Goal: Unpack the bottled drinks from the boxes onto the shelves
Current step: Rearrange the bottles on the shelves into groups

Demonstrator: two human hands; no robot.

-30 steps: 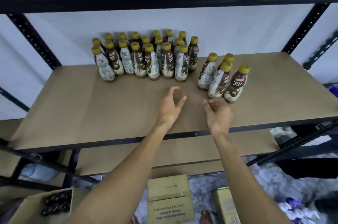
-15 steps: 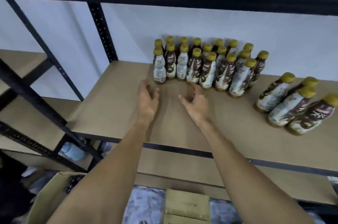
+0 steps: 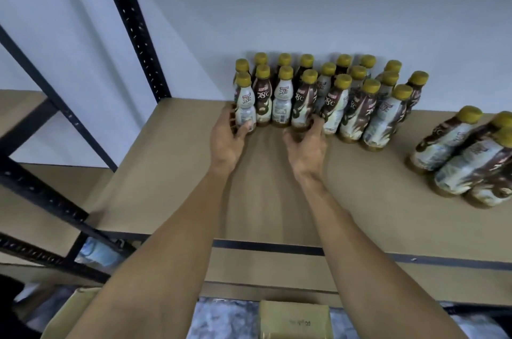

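Small plastic drinks, mustard-yellow screw caps, brown-and-cream wraps printed 78°C: a tight cluster of bottles [image 3: 357, 100] on the tan shelf [image 3: 171, 172], several rows deep against the white wall [image 3: 277, 20]. All upright on their bases, long axis vertical, caps up. Gripping the leftmost front bottle [image 3: 245, 106] low on its body with the left hand [image 3: 225, 142], thumb across the front of the label, fingers wrapped behind. Curled round the foot of the fourth front bottle [image 3: 304, 101] with the right hand [image 3: 307, 146], thumb at 8 o'clock of the base, fingers at 3 o'clock and touching the neighbouring bottle. Spreading from the hands toward 2 o'clock, the rest of the cluster. At 3 o'clock, well apart from it, a smaller group of bottles [image 3: 443, 142] of the same kind, also standing, cut by the frame's edge. At 10 o'clock, a black perforated upright post [image 3: 130, 22]. At 6 o'clock, below the shelf, a closed cardboard box [image 3: 295, 319].
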